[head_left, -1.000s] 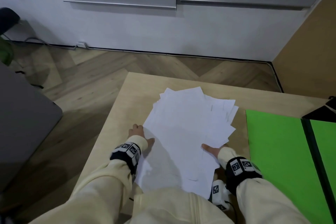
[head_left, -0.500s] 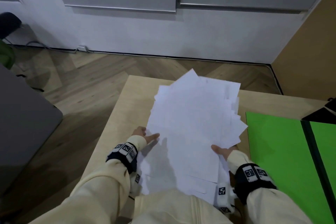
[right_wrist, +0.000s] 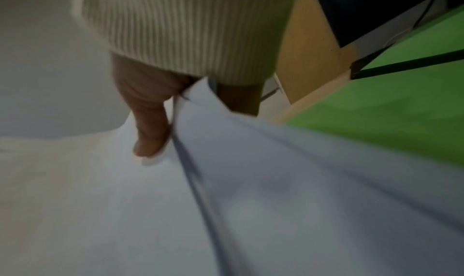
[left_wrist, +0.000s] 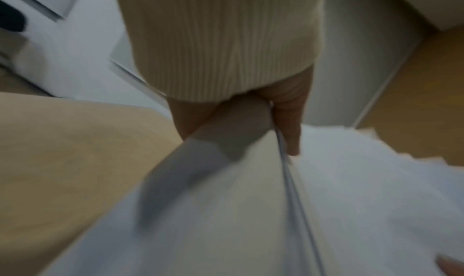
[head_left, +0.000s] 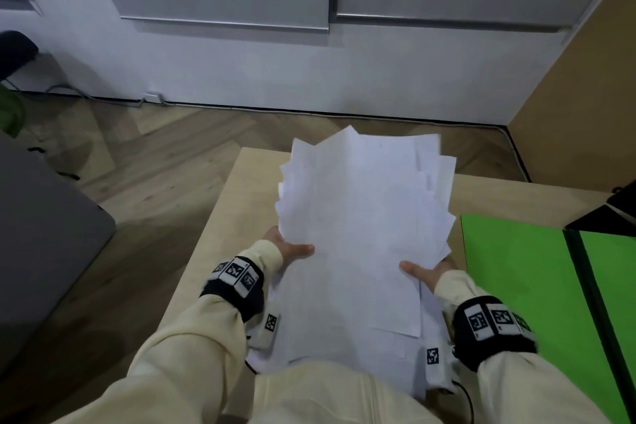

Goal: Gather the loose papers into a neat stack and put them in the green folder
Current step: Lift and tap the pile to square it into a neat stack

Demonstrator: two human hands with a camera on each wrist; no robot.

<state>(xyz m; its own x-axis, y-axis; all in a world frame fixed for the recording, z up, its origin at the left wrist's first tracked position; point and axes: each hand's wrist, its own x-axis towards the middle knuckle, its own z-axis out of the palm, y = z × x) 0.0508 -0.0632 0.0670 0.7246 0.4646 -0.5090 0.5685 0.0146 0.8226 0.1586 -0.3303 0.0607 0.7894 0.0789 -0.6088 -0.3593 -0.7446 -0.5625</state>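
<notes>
Papers: loose white sheets (head_left: 358,234), held as one uneven bundle between both hands, lifted off the tabletop w/ far end tilted up; corners fanned out at top & right, edges not squared.
Left hand: left hand (head_left: 287,246) gripped the bundle's left edge, thumb on top of the sheets, the other fingers under them & hidden; left wrist view blurry but showed the thumb (left_wrist: 288,125) pressed along the paper edge.
Right hand: right hand (head_left: 425,272) gripped the right edge near the bottom, thumb on top, rest of fingers beneath; right wrist view showed the thumb (right_wrist: 148,129) on the top sheet, paper (right_wrist: 251,201) filling most of the frame.
Folder: green folder (head_left: 537,286) lay open & flat on the tabletop, just right of the bundle, dark spine strip (head_left: 592,303) running down its middle; no sheets in it yet.
Tabletop: light wood tabletop (head_left: 220,241), bare strip visible left of the hands.
Sleeves: cream ribbed cuffs, black wristbands w/ printed marker tags (head_left: 237,272) on both wrists.
Bkgd: herringbone wood floor (head_left: 165,162), white wall w/ grey panels beyond; dark object (head_left: 616,213) at right edge, can't tell what.
</notes>
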